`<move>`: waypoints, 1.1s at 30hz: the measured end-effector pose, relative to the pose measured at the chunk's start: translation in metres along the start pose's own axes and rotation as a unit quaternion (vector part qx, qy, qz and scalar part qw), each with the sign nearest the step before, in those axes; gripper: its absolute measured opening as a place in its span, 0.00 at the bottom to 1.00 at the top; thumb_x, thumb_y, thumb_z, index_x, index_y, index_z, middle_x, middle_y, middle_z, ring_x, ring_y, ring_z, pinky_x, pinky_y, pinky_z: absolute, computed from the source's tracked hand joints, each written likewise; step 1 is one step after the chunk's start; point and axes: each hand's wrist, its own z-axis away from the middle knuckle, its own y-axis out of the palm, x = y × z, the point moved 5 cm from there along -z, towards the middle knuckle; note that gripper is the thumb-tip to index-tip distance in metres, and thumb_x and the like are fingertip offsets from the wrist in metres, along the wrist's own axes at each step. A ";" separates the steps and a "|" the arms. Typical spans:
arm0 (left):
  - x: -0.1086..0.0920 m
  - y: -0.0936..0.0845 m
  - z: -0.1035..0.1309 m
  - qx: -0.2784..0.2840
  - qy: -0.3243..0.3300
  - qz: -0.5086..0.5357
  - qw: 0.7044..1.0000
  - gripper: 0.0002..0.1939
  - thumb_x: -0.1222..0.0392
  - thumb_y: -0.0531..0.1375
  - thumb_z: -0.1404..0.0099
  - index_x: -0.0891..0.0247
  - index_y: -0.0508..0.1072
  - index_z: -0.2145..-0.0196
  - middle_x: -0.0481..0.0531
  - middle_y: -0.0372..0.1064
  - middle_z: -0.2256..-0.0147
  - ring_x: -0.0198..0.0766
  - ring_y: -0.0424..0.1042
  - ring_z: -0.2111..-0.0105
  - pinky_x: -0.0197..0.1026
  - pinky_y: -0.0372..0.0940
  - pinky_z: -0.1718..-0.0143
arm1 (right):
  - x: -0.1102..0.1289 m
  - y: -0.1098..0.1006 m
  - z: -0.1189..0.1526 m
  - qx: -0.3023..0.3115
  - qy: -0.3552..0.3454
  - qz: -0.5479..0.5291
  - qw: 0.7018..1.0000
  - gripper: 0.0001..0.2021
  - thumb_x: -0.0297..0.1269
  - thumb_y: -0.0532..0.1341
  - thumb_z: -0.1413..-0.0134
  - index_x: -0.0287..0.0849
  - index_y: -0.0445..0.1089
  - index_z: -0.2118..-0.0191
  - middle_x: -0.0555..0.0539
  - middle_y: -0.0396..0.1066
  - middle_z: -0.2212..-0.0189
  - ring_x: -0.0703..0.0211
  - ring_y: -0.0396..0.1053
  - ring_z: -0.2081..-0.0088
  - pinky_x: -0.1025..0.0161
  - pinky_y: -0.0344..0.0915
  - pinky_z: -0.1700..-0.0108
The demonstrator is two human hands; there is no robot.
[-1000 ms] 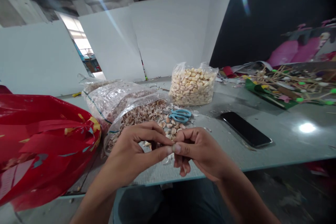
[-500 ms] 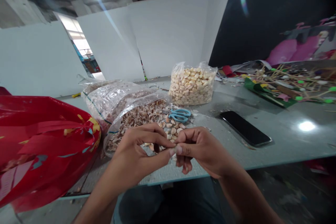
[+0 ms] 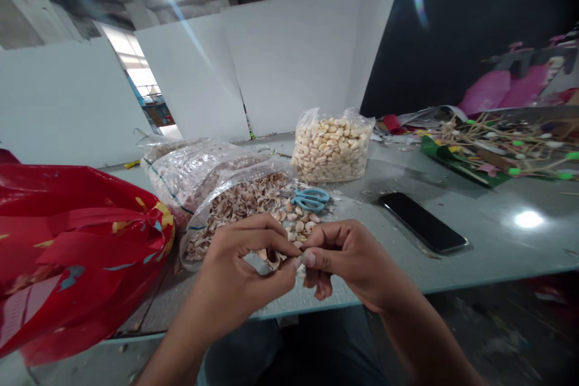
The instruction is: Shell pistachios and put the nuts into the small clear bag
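Observation:
My left hand (image 3: 253, 265) and my right hand (image 3: 339, 259) meet fingertip to fingertip above the table's front edge. Both are closed in a pinch on a small garlic clove (image 3: 301, 257), mostly covered by the fingers and thumbs. Just beyond them lie loose unpeeled garlic cloves (image 3: 300, 226), partly hidden by my hands. Blue-handled scissors (image 3: 310, 199) rest behind these cloves. A clear plastic bag (image 3: 212, 160) spills brown garlic skins (image 3: 244, 199) beyond my left hand. Farther back stands a clear bag of pale peeled cloves (image 3: 332, 148).
A black phone (image 3: 423, 222) lies on the grey table (image 3: 488, 241) to the right. A red plastic bag (image 3: 76, 253) bulges at the left. Sticks with coloured tips (image 3: 515, 151) and a green sheet (image 3: 461, 163) are heaped at the far right.
My fingers have shifted slightly around the clove, with the left thumb and forefinger bent a little more. Both hands stay in about the same place.

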 end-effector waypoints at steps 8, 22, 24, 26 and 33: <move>0.002 0.001 0.002 -0.040 -0.005 0.044 0.998 0.05 0.73 0.61 0.49 0.65 0.73 0.77 0.50 0.68 0.74 0.32 0.68 0.74 0.34 0.63 0.73 | -0.013 0.012 -0.005 0.056 0.001 -0.142 0.988 0.13 0.39 0.68 0.54 0.35 0.67 0.75 0.49 0.72 0.83 0.68 0.65 0.88 0.73 0.65 0.85; 0.024 0.008 0.007 -0.029 -0.109 0.201 0.973 0.06 0.61 0.64 0.43 0.65 0.75 0.76 0.52 0.69 0.72 0.33 0.67 0.72 0.34 0.62 0.71 | -0.034 0.042 0.000 0.277 -0.015 -0.358 0.892 0.17 0.49 0.60 0.46 0.40 0.61 0.74 0.60 0.60 0.92 0.73 0.52 0.94 0.74 0.62 0.88; 0.027 0.011 0.009 -0.025 -0.122 0.231 0.965 0.07 0.59 0.64 0.43 0.65 0.76 0.75 0.51 0.68 0.73 0.33 0.67 0.72 0.34 0.62 0.72 | -0.039 0.042 0.000 0.263 -0.004 -0.336 0.904 0.20 0.54 0.59 0.48 0.41 0.60 0.75 0.60 0.59 0.93 0.72 0.52 0.94 0.74 0.61 0.89; 0.028 0.012 0.010 -0.024 -0.127 0.245 0.961 0.07 0.58 0.64 0.43 0.64 0.77 0.74 0.52 0.69 0.73 0.33 0.67 0.72 0.34 0.62 0.72 | -0.045 0.041 0.000 0.235 0.019 -0.305 0.923 0.24 0.60 0.57 0.50 0.41 0.59 0.76 0.60 0.57 0.94 0.72 0.52 0.94 0.73 0.61 0.89; 0.028 0.014 0.013 -0.028 -0.123 0.272 0.954 0.04 0.60 0.65 0.44 0.63 0.77 0.73 0.51 0.69 0.73 0.32 0.67 0.73 0.34 0.62 0.73 | -0.047 0.043 0.003 0.263 -0.019 -0.363 0.894 0.24 0.58 0.48 0.42 0.40 0.61 0.74 0.59 0.57 0.93 0.73 0.51 0.93 0.76 0.59 0.87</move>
